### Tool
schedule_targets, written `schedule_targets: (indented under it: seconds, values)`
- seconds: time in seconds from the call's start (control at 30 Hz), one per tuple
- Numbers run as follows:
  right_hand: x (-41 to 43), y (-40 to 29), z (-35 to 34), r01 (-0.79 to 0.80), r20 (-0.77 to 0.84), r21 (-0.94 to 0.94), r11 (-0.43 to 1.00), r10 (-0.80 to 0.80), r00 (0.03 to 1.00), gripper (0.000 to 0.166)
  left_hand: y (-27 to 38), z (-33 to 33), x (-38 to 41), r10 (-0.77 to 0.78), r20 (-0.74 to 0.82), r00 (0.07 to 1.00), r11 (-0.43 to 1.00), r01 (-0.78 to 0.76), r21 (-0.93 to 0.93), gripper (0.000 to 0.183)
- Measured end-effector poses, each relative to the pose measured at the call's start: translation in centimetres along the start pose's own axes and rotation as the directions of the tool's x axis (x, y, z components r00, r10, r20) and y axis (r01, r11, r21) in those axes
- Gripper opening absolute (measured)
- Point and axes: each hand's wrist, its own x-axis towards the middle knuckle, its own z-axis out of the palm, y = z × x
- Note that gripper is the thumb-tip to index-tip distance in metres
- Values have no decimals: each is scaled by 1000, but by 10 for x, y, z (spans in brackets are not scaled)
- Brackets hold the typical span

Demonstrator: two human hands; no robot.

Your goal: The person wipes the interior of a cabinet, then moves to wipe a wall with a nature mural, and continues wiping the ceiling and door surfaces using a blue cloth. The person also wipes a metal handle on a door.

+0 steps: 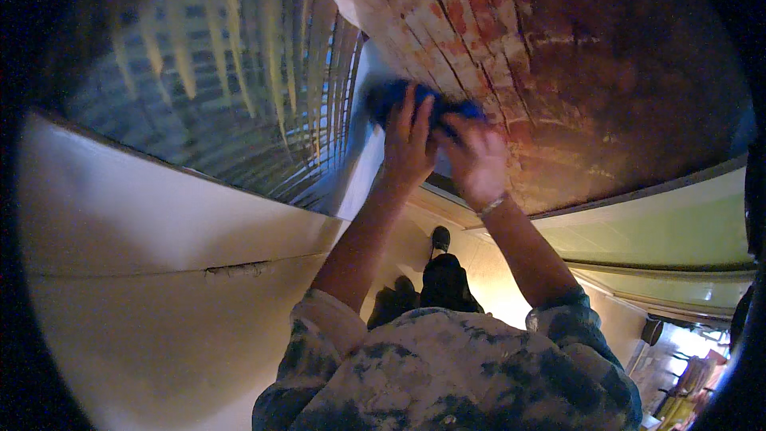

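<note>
My left hand (410, 137) and my right hand (477, 161) are raised close together near the middle of the view. Both are on a dark blue, soft-looking item (401, 99), probably cloth, blurred by motion. The left hand's fingers lie over its middle, while the right hand's fingers touch its right end. Behind it stands a brick-patterned surface (467, 42), with a narrow pale strip (362, 161) at its left edge. A bracelet circles my right wrist. Whether the blue item touches the brick-patterned surface cannot be told.
On the left is a panel with a woven, streaked pattern (227, 84) above a pale wall (149, 203). A light green panel (652, 239) runs along the right. My shoe (440, 238) is on the floor below. Colourful items (688, 389) lie at the lower right.
</note>
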Motion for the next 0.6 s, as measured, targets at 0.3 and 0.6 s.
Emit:
schedule_targets:
  seconds: [0.3, 0.6]
  values:
    - [-55, 45, -44, -39, -151, -196, 980, 9, 988, 25, 42, 59, -24, 124, 132, 983, 987, -137, 89, 54]
    - [-77, 58, -107, -355, -280, -89, 931, 319, 905, 29, 108, 64, 15, 343, 154, 927, 935, -352, 34, 57]
